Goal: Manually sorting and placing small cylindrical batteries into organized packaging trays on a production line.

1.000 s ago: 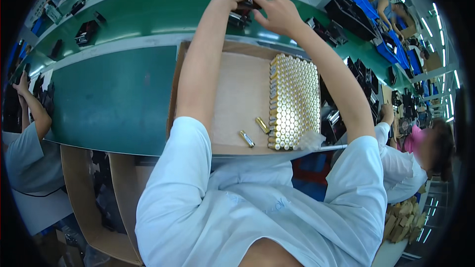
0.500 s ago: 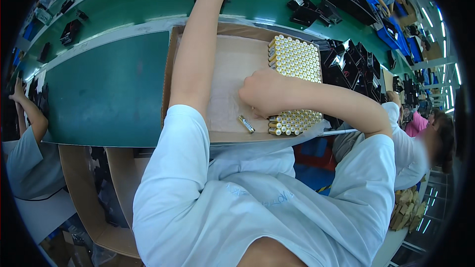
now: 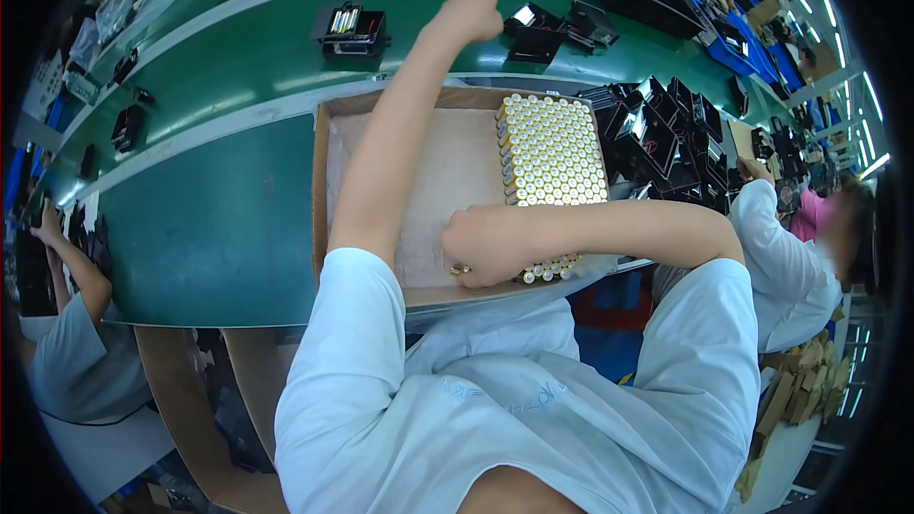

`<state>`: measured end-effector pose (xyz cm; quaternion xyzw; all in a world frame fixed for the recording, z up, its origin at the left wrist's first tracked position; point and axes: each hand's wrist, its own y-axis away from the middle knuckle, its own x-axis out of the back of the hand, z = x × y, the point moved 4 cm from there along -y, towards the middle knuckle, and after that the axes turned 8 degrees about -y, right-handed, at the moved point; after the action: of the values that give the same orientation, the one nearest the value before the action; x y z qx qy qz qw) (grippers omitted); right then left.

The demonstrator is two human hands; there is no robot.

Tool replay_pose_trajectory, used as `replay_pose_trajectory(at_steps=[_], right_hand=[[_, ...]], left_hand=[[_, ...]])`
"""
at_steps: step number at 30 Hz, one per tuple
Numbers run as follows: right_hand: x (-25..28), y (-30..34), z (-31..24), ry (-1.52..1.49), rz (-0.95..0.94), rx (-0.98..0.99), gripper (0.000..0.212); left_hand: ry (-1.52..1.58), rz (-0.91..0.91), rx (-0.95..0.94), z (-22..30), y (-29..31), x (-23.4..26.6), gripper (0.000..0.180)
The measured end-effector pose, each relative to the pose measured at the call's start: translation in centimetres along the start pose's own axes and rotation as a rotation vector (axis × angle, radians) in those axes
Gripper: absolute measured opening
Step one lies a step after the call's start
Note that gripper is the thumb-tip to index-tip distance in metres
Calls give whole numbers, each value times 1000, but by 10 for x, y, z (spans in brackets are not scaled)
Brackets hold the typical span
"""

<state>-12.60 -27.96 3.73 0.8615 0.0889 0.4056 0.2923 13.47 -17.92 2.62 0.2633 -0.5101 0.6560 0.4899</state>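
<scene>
Stretched out over the green belt, my left hand (image 3: 468, 11) has its fingers apart beside an open black case (image 3: 535, 32) and appears to hold nothing. My right hand (image 3: 484, 246) is closed, low inside the cardboard box (image 3: 321, 190), with the end of a battery (image 3: 460, 269) showing under its fingers. Standing upright in tight rows, several gold-and-white batteries (image 3: 552, 148) fill the box's right side. My right forearm hides part of these rows. A black case with batteries in it (image 3: 352, 30) sits on the belt to the left of my left hand.
Black cases are piled (image 3: 666, 138) right of the box. Beyond the green belt (image 3: 257, 48) are blue bins (image 3: 731, 52). Co-workers sit at left (image 3: 81, 324) and right (image 3: 785, 257). An open carton (image 3: 181, 400) stands below the table at left.
My left hand has shifted right, toward the open black case; the battery-filled case it was over now shows uncovered. My right hand has closed where a loose battery lay. The view has tilted.
</scene>
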Motion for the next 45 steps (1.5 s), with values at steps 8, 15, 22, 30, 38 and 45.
replay_pose_trajectory(at_steps=[8, 15, 22, 30, 38, 45], right_hand=[[122, 48, 63, -227, 610, -68, 22], [199, 83, 207, -602, 1310, -379, 37], [221, 50, 189, -478, 1150, -454, 38], [192, 52, 181, 55, 1434, -43, 22], [159, 71, 144, 505, 1287, 291, 20], [124, 98, 136, 390, 359, 101, 19]], left_hand=[[-186, -302, -212, 35, 7, -3, 44], [1027, -147, 353, 14, -12, -8, 31], [1638, -397, 272, -8, -21, -1, 43], [1412, -11, 580, -3, -14, -6, 58], [1360, 2, 567, -11, -24, -11, 57], [1081, -8, 477, 10, -21, -8, 63]])
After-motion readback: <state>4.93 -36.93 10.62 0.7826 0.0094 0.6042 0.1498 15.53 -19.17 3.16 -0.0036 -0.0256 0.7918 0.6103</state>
